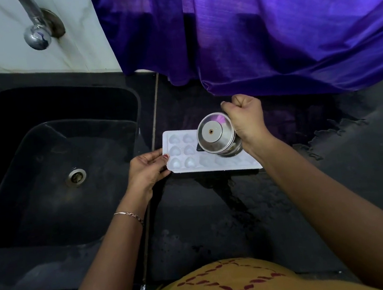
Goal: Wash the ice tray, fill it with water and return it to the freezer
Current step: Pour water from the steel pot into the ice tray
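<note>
Your left hand (146, 172) pinches the ice tray (181, 152) by its left end on the black surface (208, 227). Your right hand (247, 120), wrist bent, has its grip closed round a steel cup (212, 133) tipped over the tray.

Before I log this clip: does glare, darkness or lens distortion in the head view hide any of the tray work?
Head view: wide-angle bend curves the sink rim, and its basin is nearly black; glare on the base of the steel cup and on the tap; the white ice tray reads bright, its cavities near the cup faint; left hand and right hand sharp, unblurred.
</note>
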`<state>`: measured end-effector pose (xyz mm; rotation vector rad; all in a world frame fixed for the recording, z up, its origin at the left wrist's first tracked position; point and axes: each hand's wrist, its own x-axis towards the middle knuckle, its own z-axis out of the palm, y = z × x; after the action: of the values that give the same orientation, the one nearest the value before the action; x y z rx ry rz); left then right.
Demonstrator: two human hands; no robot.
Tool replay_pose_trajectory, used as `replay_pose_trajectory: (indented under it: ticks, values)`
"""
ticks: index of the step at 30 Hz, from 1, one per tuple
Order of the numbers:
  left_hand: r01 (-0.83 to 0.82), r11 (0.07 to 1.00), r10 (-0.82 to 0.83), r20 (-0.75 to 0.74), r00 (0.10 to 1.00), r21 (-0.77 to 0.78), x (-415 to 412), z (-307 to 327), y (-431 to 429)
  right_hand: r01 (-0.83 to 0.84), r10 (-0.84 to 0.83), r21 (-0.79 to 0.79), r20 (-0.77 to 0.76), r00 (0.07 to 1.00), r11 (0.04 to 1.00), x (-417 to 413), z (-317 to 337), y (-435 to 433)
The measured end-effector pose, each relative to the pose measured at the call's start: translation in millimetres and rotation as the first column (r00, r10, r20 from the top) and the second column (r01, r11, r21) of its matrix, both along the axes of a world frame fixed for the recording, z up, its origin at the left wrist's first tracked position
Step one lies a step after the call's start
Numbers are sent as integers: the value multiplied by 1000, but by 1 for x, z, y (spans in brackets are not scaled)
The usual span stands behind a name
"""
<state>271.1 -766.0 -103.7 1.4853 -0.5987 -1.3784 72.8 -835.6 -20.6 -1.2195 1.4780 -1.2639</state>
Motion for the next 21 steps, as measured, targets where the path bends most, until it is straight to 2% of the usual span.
replay_pose_trajectory:
  ticks: [21]
  values:
    - [11, 1000, -11, 5, 1000, 3, 2, -3, -2, -44, 37, -65, -102, 994, 997, 4, 5, -6]
